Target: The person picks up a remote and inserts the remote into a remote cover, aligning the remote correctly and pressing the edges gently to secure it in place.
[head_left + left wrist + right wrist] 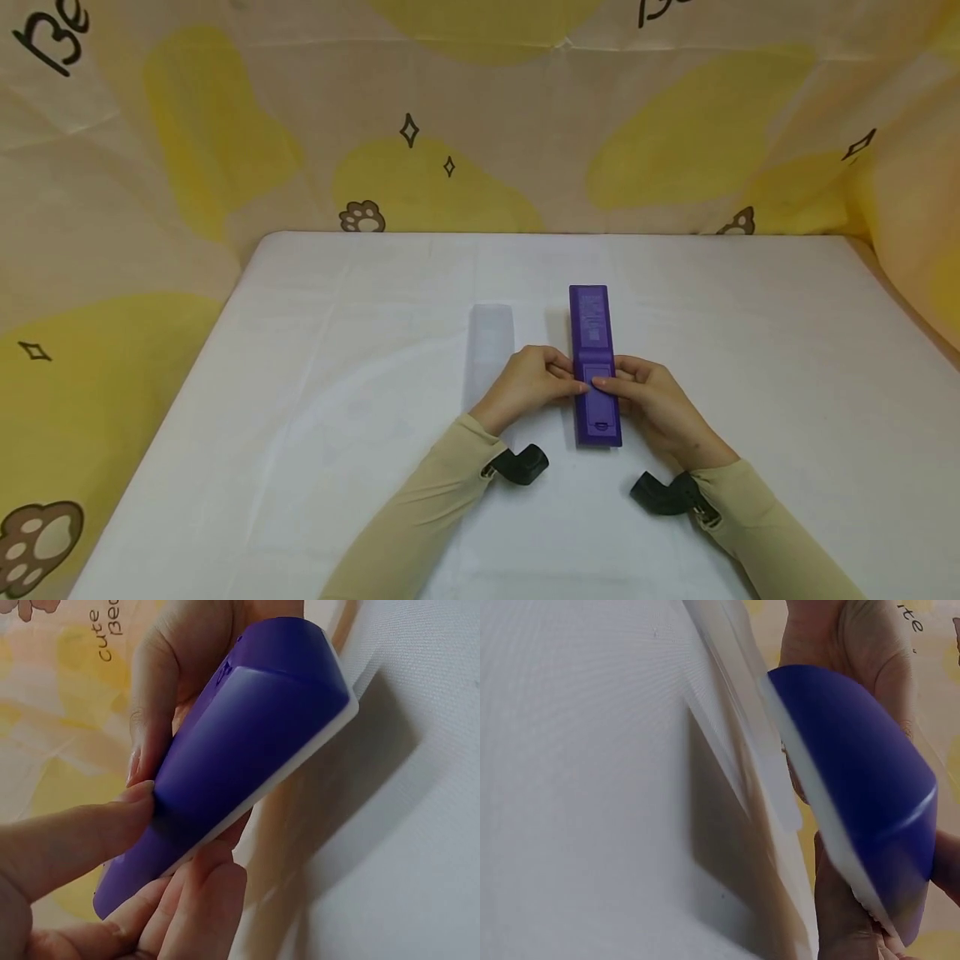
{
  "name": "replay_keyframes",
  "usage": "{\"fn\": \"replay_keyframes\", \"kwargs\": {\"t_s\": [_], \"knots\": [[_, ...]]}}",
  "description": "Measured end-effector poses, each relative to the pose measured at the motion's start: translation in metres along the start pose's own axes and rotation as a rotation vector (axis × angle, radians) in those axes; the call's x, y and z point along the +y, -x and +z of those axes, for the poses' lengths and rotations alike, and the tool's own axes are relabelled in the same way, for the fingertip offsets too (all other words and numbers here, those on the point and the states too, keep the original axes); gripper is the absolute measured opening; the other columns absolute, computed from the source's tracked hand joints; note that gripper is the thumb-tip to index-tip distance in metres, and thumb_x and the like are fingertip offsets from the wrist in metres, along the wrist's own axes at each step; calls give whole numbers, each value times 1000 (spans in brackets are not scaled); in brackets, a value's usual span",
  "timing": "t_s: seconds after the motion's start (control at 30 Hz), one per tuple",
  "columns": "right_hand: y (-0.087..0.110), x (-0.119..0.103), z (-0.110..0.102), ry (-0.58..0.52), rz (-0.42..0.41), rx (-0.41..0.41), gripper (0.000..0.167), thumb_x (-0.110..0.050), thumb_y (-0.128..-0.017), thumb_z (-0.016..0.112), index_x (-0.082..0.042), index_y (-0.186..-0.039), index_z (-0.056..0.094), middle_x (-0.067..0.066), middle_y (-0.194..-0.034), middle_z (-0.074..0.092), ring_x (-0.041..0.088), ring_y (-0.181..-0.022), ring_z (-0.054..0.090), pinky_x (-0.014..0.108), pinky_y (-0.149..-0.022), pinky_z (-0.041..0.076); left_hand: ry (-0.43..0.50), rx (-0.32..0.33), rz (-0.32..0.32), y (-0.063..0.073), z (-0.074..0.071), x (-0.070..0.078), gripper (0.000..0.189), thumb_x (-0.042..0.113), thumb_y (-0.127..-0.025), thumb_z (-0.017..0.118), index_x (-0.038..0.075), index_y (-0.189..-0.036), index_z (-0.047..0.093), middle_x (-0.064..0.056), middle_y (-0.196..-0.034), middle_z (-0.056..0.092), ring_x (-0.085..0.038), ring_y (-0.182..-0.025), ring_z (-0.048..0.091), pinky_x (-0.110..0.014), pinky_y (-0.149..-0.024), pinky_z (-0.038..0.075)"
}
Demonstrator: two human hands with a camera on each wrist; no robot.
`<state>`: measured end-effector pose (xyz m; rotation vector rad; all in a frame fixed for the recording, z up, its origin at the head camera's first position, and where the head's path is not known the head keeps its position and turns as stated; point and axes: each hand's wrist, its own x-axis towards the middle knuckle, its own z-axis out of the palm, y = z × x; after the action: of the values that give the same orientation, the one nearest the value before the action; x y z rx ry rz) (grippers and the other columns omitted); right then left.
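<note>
A long purple remote control [592, 321] is held over the table with its back facing up and its battery cover toward the person. My left hand [528, 379] grips its left side, thumb on the back and fingers under the edge. On the opposite side my right hand [660, 408] holds it the same way, its thumb lying across the battery cover. Both wrist views show the remote's purple shell [240, 742] with a white front face [817, 776] turned toward the table. A flat, translucent, sleeve-like strip [491, 337] lies just left of the remote, partly hidden behind my left hand.
The white-covered table [360, 400] ends at a back edge against a yellow patterned cloth [480, 192]. Dark wrist-worn pieces [528, 464] stick out from both sleeves, close to the table.
</note>
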<state>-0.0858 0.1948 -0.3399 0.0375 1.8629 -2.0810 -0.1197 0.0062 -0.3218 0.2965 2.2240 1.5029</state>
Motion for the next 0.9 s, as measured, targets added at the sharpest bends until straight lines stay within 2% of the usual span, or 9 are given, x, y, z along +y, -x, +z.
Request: {"fn": "replay_keyframes", "kwargs": {"t_s": [0.17, 0.3, 0.4, 0.57, 0.73, 0.9], "knots": [[1, 0, 1, -24, 1, 7, 42, -5, -91, 60, 14, -124, 42, 0, -96, 71, 13, -86, 67, 26, -73, 55, 76, -22, -1, -1, -2, -1, 23, 8, -79, 76, -3, -96, 66, -9, -82, 71, -13, -68, 66, -22, -62, 54], [1, 0, 2, -33, 0, 17, 39, -4, -91, 59, 13, -122, 44, -1, -94, 71, 12, -85, 67, 26, -73, 55, 157, -44, -29, -3, -7, -2, 21, 8, -83, 71, -5, -99, 66, -11, -81, 70, -16, -68, 67, -26, -65, 56], [1, -1, 3, -38, 0, 22, 40, -3, -91, 59, 15, -123, 43, -1, -93, 70, 11, -84, 67, 26, -73, 55, 155, -38, -37, -3, -14, -4, 21, 10, -86, 70, -5, -100, 66, -11, -79, 69, -16, -68, 66, -26, -66, 56], [1, -3, 4, -36, 8, 28, 43, -3, -91, 59, 16, -124, 41, -2, -91, 70, 11, -82, 66, 26, -72, 55, 163, -3, -25, -1, -31, -7, 21, 9, -88, 67, -6, -102, 65, -15, -88, 70, -18, -75, 67, -26, -70, 56], [0, 0, 3, -66, 7, 24, 32, -2, -89, 61, 9, -117, 49, -1, -89, 70, 11, -79, 66, 26, -70, 56, 198, 37, -13, 5, -53, -13, 21, 5, -89, 62, -9, -105, 63, -21, -101, 68, -19, -80, 68, -28, -74, 56], [1, 0, 2, -57, 5, 25, 36, -2, -89, 61, 10, -120, 47, -1, -90, 70, 11, -81, 66, 26, -71, 56, 196, 91, -26, 17, -76, -24, 22, 6, -91, 61, -10, -107, 62, -20, -99, 67, -17, -80, 67, -30, -77, 55]]}}
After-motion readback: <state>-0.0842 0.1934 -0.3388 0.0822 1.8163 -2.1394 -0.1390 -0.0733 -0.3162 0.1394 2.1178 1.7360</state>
